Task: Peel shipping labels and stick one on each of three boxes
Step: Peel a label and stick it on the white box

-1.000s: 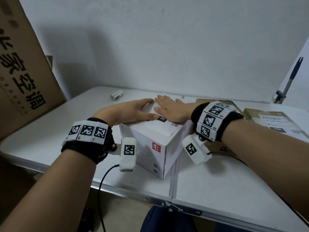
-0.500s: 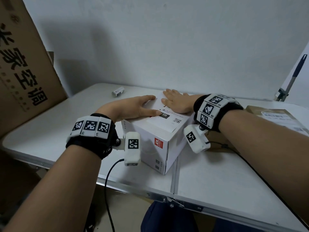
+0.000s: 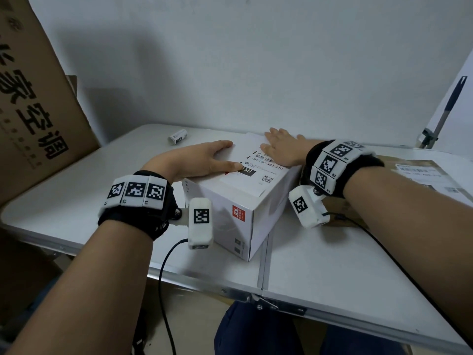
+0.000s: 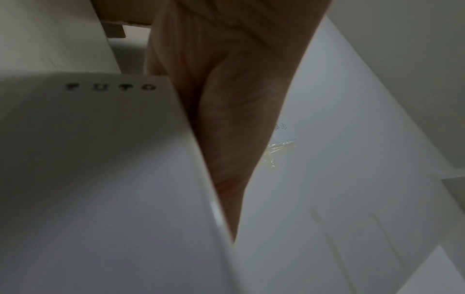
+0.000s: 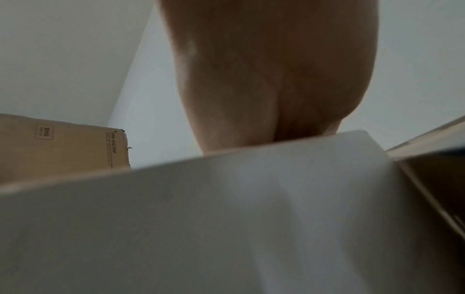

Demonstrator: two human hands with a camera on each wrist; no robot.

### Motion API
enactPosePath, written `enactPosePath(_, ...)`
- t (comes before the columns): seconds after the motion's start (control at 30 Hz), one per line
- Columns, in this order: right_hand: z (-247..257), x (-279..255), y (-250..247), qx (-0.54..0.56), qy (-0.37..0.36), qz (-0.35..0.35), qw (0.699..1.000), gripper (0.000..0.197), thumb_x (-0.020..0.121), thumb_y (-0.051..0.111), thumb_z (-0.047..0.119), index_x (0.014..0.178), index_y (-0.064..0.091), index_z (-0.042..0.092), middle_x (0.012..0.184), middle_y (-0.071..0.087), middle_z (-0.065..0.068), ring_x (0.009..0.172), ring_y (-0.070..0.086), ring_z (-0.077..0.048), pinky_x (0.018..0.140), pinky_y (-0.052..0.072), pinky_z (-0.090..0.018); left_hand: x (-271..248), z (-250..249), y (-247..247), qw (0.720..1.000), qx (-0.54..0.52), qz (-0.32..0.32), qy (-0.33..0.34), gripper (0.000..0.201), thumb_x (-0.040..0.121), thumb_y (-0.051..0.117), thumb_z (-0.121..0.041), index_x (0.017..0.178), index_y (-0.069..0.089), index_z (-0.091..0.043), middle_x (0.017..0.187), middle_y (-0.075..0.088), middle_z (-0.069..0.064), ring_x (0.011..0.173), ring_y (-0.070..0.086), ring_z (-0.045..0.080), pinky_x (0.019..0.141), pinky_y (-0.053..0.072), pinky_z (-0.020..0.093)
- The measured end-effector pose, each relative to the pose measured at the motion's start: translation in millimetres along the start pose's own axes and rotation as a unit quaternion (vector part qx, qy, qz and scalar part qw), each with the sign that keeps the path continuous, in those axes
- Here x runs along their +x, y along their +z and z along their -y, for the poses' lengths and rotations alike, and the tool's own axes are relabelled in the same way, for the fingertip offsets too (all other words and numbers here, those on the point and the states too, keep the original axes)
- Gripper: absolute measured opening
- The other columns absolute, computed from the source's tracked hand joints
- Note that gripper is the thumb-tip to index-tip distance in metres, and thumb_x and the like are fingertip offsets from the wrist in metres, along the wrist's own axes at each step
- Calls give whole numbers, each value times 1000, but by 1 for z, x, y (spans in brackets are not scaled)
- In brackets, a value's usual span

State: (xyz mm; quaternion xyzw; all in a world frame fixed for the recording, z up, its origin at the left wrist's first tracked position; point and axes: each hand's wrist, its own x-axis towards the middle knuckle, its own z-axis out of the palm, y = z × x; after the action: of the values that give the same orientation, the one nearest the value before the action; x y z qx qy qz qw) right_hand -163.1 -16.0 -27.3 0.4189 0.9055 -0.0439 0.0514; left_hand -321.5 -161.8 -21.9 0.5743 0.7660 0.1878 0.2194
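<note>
A white box [image 3: 230, 211] with a red logo stands mid-table. A white shipping label [image 3: 258, 167] with barcode and QR code lies on its top. My left hand [image 3: 204, 160] lies flat on the left part of the top, thumb touching the label's edge. My right hand [image 3: 281, 147] presses flat on the label's far right part. Both wrist views show only a palm against a white box side [image 4: 100, 179] [image 5: 226, 218]. A flat brown box [image 3: 430, 175] bearing a label lies at the right; another brown box [image 3: 343, 208] sits partly hidden under my right wrist.
A small white roll [image 3: 178, 137] lies at the table's [image 3: 76, 190] back left. A huge brown carton [image 3: 33, 98] with black characters leans at the left. A pole tool [image 3: 445, 111] leans on the wall at the right. The table's seam runs under the white box.
Both hands slid apart and toward the far side across the box top, uncovering more of the label's print. The box stayed put.
</note>
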Motion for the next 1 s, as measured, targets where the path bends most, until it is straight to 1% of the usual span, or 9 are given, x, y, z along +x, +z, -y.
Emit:
enactPosePath(0.07, -3, -3, 1, -3, -2, -4, 1000, 60, 103, 15, 40, 154, 3, 12, 163, -5, -2, 150, -5, -19, 119, 4, -52, -2, -1, 0, 1000, 2, -7, -1, 81, 79, 61, -62, 149, 28, -36, 153, 33, -9, 139, 33, 13, 107, 26, 26)
enactPosePath(0.2, -10, -12, 2, -16, -11, -22, 1000, 59, 103, 14, 38, 154, 2, 11, 163, -6, -2, 150, -5, -19, 120, 4, -50, -3, -3, 0, 1000, 21, -14, -9, 82, 79, 60, -63, 148, 28, -36, 154, 34, -8, 139, 34, 14, 113, 25, 30)
enactPosePath(0.33, -25, -19, 8, -6, 4, -20, 1000, 60, 103, 15, 38, 154, 2, 11, 163, -6, -4, 150, -4, -20, 119, 8, -50, -5, -6, -1, 999, 26, -17, -11, 81, 80, 60, -61, 149, 28, -34, 154, 33, -8, 139, 34, 14, 106, 25, 26)
enactPosePath(0.43, -31, -24, 4, 25, 19, -47, 998, 58, 102, 18, 35, 154, 4, 11, 163, -3, -4, 150, -2, -20, 119, 9, -50, -6, -11, 2, 999, 24, -30, -20, 82, 81, 59, -62, 150, 27, -31, 155, 33, -7, 140, 33, 15, 105, 25, 27)
enactPosePath(0.6, -14, -40, -5, 116, -40, -24, 992, 57, 105, 17, 35, 154, 2, 12, 163, -5, -2, 150, -7, -17, 122, 3, -45, -4, -29, 17, 997, 14, -74, -6, 74, 88, 56, -53, 150, 25, -27, 158, 27, 0, 141, 33, 21, 111, 25, 33)
enactPosePath(0.73, -7, -37, -9, 141, -63, -7, 988, 56, 105, 17, 33, 154, 3, 10, 163, -4, -4, 150, -6, -18, 122, 1, -38, 3, -34, 21, 997, 27, -72, -9, 64, 90, 50, -55, 146, 35, -28, 157, 25, 0, 139, 34, 23, 111, 26, 35)
enactPosePath(0.83, -6, -27, -12, 146, -54, 10, 988, 56, 105, 17, 33, 154, 4, 9, 163, -3, -6, 150, -5, -19, 121, 0, -34, 5, -28, 18, 999, 25, -36, -14, 59, 95, 43, -53, 149, 30, -32, 160, 15, -5, 144, 25, 19, 112, 19, 32)
enactPosePath(0.9, -6, -22, -12, 131, -39, 23, 990, 55, 106, 16, 31, 153, 5, 7, 163, -2, -8, 150, -3, -21, 121, 2, -34, 8, -24, 18, 999, 12, -28, -9, 55, 98, 37, -49, 150, 28, -32, 161, 12, -7, 145, 21, 16, 113, 16, 30)
enactPosePath(1.0, -4, -17, -10, 117, -20, 36, 992, 54, 106, 15, 28, 153, 4, 5, 162, -3, -10, 150, -4, -25, 120, 2, -37, 11, -20, 21, 1000, -12, -22, -12, 50, 102, 29, -44, 151, 24, -33, 162, 2, -8, 148, 8, 12, 115, 8, 28)
